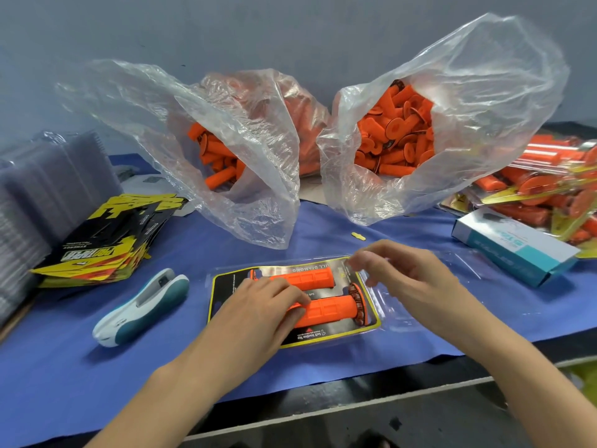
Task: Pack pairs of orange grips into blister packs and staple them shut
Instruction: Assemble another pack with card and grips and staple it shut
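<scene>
Head view, and we ask: where do our grips lie?

We answer: both sit in the open blister pack (223,287) on the blue worktop (323,231), just in front of us. The far grip (307,279) and the near grip (329,310) run left to right, side by side, the near one's flange to the right.

We ask: and our hands?

We answer: the left hand (258,305) has its fingers laid over the near grip's left end, pressing it down. The right hand (410,279) hovers over the pack's far right corner with its fingers loosely bent. They are blurred, so we cannot tell whether they pinch clear plastic or nothing.

We ask: what does the next move turn on?

We answer: the clear lid flap (458,270) seems to lie open to the right of the pack, under and beyond the right hand. We judge that hand to be the one to fold it leftward over the grips. The stapler (142,305) waits apart on the left, nearer the left hand.
</scene>
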### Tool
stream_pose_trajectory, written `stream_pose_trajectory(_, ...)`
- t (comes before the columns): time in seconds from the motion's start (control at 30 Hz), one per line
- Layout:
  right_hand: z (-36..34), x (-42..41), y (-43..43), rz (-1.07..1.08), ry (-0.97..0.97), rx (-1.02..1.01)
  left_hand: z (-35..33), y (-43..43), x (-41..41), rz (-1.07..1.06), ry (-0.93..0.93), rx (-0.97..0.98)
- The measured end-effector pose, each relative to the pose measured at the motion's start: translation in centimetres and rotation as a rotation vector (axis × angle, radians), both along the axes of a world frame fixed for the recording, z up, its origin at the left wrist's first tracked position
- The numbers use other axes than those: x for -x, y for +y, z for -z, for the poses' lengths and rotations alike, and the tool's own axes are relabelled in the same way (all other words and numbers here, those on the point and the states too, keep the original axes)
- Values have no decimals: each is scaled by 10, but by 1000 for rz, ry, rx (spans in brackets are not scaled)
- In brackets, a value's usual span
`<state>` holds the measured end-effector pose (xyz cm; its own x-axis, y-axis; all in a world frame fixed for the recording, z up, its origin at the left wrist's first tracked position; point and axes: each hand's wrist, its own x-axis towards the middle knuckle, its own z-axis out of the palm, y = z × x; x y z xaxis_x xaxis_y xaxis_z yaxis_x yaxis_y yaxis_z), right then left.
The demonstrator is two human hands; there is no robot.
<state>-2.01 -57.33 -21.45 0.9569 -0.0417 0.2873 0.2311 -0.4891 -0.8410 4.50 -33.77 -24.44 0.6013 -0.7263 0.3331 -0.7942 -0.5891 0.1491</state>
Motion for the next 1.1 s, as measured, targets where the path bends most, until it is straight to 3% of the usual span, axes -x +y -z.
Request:
stream_pose_trajectory(0.07, -1, 14, 4, 18, -30, -199, 0, -1, 0, 6, -26, 0)
stream_pose_trajectory(0.17, 15, 32, 3, 410, -112, -430, 2, -1, 0, 2, -102, 5)
stream_pose_trajectory(0.23, 29, 43, 1, 668, -65, -616, 4, -3, 2, -17, -178, 17)
stream_pose_trajectory(0.3, 37, 52, 5, 779, 1, -783, 9, -6, 3, -36, -266, 23)
stream_pose_trajectory(0.47, 50, 73, 36, 787, 69, -1211, 15, -6, 6, -53, -307, 31)
stream_pose_trajectory(0.63, 38, 70, 39, 725, 110, -1460, 13, -5, 8, -43, -270, 21)
stream_pose_trajectory(0.73, 36, 60, 35, 673, 86, -1479, 11, -5, 8, -41, -251, 16)
stream_pose_trajectory(0.87, 48, 49, 39, 658, 15, -1285, 10, -3, 6, -43, -237, 7)
stream_pose_trajectory(1.1, 48, 41, 60, 646, -178, -708, 11, 2, 3, -35, -240, 9)
